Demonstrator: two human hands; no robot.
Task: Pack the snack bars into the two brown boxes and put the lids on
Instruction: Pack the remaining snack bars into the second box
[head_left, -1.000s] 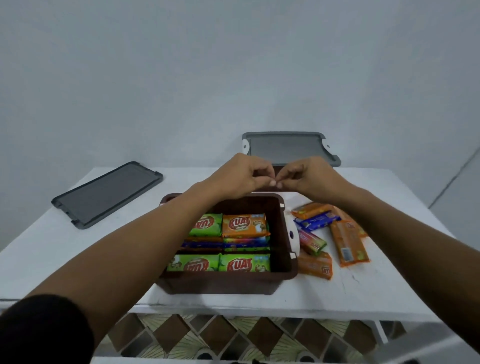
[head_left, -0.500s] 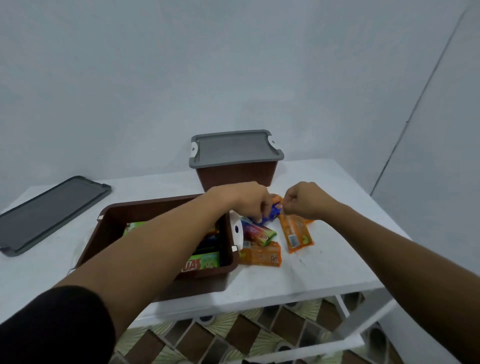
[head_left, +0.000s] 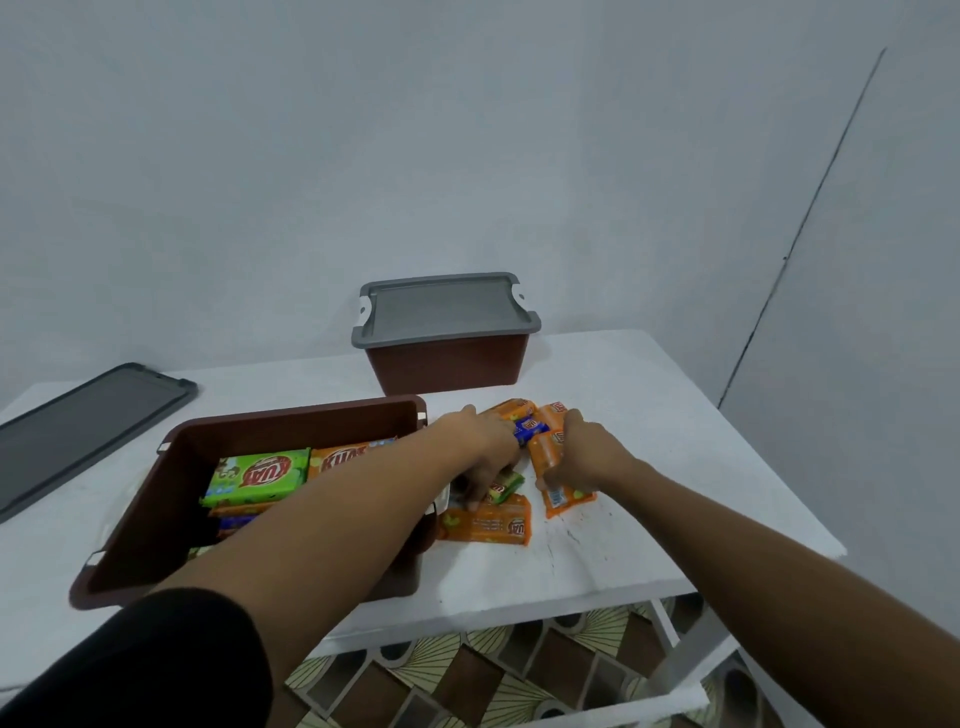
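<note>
My left hand (head_left: 483, 441) and right hand (head_left: 592, 452) had dropped from over the open box (head_left: 291, 415) to the loose bars (head_left: 488, 525): right fingers curled round an orange bar (head_left: 546, 453), left grasp indiscernible; packing unfinished.

In the open brown box (head_left: 291, 410) the green wrapper (head_left: 257, 475) is showing a red "KUAT" logo upside down, the orange wrapper (head_left: 345, 457) beside it is showing "KUA", and the loose bars (head_left: 488, 525) are showing logos too blurred to read.
</note>
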